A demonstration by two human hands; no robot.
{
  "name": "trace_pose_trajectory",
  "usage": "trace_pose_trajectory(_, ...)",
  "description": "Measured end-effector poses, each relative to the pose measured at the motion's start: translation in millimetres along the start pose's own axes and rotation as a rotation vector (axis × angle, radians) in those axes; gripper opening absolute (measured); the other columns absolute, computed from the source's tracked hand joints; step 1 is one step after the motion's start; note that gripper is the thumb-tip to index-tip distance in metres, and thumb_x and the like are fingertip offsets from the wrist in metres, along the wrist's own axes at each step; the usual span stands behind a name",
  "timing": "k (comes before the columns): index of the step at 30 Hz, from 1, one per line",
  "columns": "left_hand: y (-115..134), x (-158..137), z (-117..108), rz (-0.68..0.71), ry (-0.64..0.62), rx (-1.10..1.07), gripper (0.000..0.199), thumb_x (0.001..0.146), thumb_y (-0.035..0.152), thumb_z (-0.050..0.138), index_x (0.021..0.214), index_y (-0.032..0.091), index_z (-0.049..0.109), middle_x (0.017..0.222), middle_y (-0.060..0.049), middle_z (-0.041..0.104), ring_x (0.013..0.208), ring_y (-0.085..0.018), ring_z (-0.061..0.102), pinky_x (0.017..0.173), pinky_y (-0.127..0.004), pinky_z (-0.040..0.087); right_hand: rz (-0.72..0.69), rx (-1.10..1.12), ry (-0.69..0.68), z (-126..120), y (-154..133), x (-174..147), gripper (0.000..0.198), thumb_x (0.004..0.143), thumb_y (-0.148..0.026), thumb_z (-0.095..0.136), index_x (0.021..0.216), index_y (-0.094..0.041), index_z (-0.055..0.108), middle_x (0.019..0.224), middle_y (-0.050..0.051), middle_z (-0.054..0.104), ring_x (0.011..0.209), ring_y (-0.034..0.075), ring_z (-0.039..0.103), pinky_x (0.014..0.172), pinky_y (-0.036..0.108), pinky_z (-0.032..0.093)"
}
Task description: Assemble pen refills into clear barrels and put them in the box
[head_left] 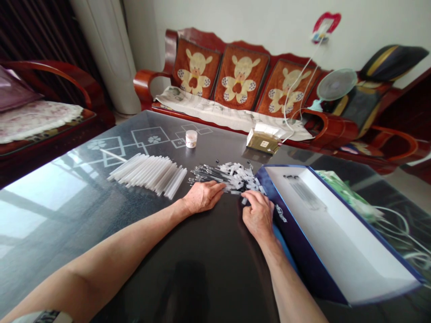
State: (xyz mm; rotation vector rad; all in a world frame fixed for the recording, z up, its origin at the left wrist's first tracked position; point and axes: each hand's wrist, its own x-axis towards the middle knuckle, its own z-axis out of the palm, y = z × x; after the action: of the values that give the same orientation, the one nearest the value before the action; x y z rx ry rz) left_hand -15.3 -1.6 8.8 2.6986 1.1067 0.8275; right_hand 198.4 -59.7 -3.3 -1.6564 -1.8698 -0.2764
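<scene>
My left hand [204,197] rests at the near edge of a heap of dark pen refills [207,172], its fingers drawn together. Whatever lies between those fingertips is hidden. Opposite it, my right hand [258,213] curls with thumb and forefinger close together beside a pile of small whitish plastic pen parts [239,175]. A tiny pale piece shows by its fingertips, but I cannot tell whether it is gripped. Left of the refills, a row of translucent white pen barrels [148,175] lies side by side on the dark glossy table [188,278].
A blue box [303,242] with a white inside stands right of my right hand, several pens [305,192] lying in it. Farther back are a small round tub [191,139] and a tissue box [264,140]. A green packet [350,193] and white cables [397,224] lie beyond the box.
</scene>
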Motion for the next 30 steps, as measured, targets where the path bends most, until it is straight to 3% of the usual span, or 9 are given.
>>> trace_pose_trajectory(4,0,0,1,0.009,-0.006,0.009,0.037,0.098,0.035,0.035,0.116,0.017,0.061,0.087,-0.008,0.065,0.074,-0.016,0.064,0.064,-0.023,0.048,-0.056,-0.025,-0.068,-3,2,-3,0.033,0.076,-0.008,0.051,0.097,-0.025,0.069,0.106,0.003,0.067,0.098,0.022,0.056,0.087,0.037,0.034)
trace_pose_trajectory(10,-2,0,2,0.025,-0.013,0.011,0.034,0.097,0.033,0.036,0.112,0.016,0.061,0.085,-0.007,0.064,0.071,-0.016,0.063,0.062,-0.022,0.047,-0.017,-0.026,-0.07,-5,5,-2,0.017,0.084,-0.021,0.055,0.094,-0.024,0.068,0.105,0.005,0.064,0.093,0.022,0.057,0.083,0.038,0.038)
trace_pose_trajectory(15,-2,0,3,0.038,-0.01,0.007,0.033,0.097,0.032,0.036,0.111,0.015,0.062,0.086,-0.008,0.064,0.073,-0.017,0.063,0.062,-0.023,0.048,-0.018,0.22,0.138,-1,-3,5,0.015,0.088,-0.025,0.052,0.096,-0.019,0.064,0.097,0.008,0.066,0.092,0.022,0.061,0.084,0.037,0.046)
trace_pose_trajectory(18,-2,1,3,0.043,-0.022,0.003,0.033,0.096,0.031,0.036,0.11,0.015,0.062,0.087,-0.008,0.065,0.075,-0.017,0.064,0.063,-0.024,0.048,0.127,0.491,0.163,7,-12,5,0.021,0.088,-0.031,0.054,0.103,-0.019,0.062,0.097,0.008,0.067,0.086,0.019,0.064,0.08,0.034,0.052)
trace_pose_trajectory(21,-1,0,2,0.049,-0.042,-0.027,0.034,0.096,0.03,0.037,0.116,0.015,0.06,0.089,-0.009,0.066,0.077,-0.017,0.065,0.067,-0.025,0.05,0.368,0.802,0.047,15,-18,3,0.031,0.085,-0.037,0.059,0.111,-0.02,0.06,0.1,0.008,0.07,0.087,0.019,0.067,0.081,0.035,0.054)
trace_pose_trajectory(24,1,0,-1,0.059,-0.067,-0.066,0.037,0.096,0.031,0.038,0.125,0.019,0.056,0.091,-0.008,0.066,0.076,-0.016,0.065,0.068,-0.024,0.05,0.554,1.048,-0.025,18,-22,3,0.035,0.078,-0.041,0.065,0.105,-0.019,0.061,0.096,0.006,0.072,0.086,0.02,0.069,0.08,0.036,0.056)
trace_pose_trajectory(30,5,0,-3,0.086,-0.114,-0.062,0.038,0.097,0.034,0.036,0.126,0.021,0.056,0.087,-0.006,0.064,0.076,-0.015,0.064,0.066,-0.021,0.048,0.623,1.177,-0.044,14,-24,7,0.034,0.073,-0.04,0.071,0.098,-0.019,0.062,0.093,0.006,0.073,0.083,0.02,0.071,0.073,0.033,0.056)
